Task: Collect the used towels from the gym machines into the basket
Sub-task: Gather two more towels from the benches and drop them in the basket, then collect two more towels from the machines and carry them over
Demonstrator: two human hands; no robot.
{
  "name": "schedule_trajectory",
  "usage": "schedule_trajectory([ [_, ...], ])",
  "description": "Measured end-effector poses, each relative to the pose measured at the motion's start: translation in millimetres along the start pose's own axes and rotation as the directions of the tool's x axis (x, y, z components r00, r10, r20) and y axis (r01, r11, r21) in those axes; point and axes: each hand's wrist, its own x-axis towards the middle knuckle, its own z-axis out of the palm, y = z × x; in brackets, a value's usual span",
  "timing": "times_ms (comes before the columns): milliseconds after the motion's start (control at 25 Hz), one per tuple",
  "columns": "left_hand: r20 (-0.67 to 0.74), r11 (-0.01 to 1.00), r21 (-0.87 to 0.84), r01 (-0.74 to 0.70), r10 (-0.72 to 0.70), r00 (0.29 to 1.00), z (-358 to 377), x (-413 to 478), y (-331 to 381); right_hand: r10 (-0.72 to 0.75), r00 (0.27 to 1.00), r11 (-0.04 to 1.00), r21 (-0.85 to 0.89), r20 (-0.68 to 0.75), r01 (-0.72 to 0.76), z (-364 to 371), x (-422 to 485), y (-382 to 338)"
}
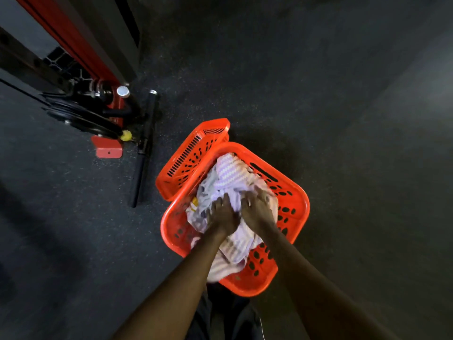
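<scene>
No text, label, brand or number can be read anywhere.
</scene>
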Motion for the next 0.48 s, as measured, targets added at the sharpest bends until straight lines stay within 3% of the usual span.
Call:
schedule_trajectory([
  [80, -0.078, 0.957, 0.279, 0.077, -0.058, 0.995, 18, -14, -25, -0.029, 0.978, 0.999, -0.031, 0.206, 0.037, 29, -11, 40],
  [120, -0.054, 0.946, 0.318, 0.067, -0.053, 0.997, 25, -23, -38, -0.057, 0.963, 0.994, -0.072, 0.263, 0.078, 41, -19, 54],
  [200, 0.128, 0.968, 0.244, 0.054, -0.087, 0.988, 31, -38, -62, 0.120, 0.919, 0.988, -0.134, 0.376, -0.074, 52, -37, 60],
  [280, 0.141, 0.986, 0.126, 0.112, -0.129, 0.982, 18, -37, -74, 0.253, 0.899, 0.967, -0.126, 0.356, -0.222, 47, -47, 39],
  [400, -0.036, 0.998, -0.035, 0.048, -0.049, 0.998, -33, -33, -52, 0.266, 0.949, 0.962, 0.011, 0.171, -0.272, 22, -33, -1],
  [480, -0.144, 0.988, -0.156, -0.005, -0.018, 0.989, -91, -43, -18, 0.239, 0.959, 0.953, 0.150, 0.155, -0.262, -14, -17, -44],
])
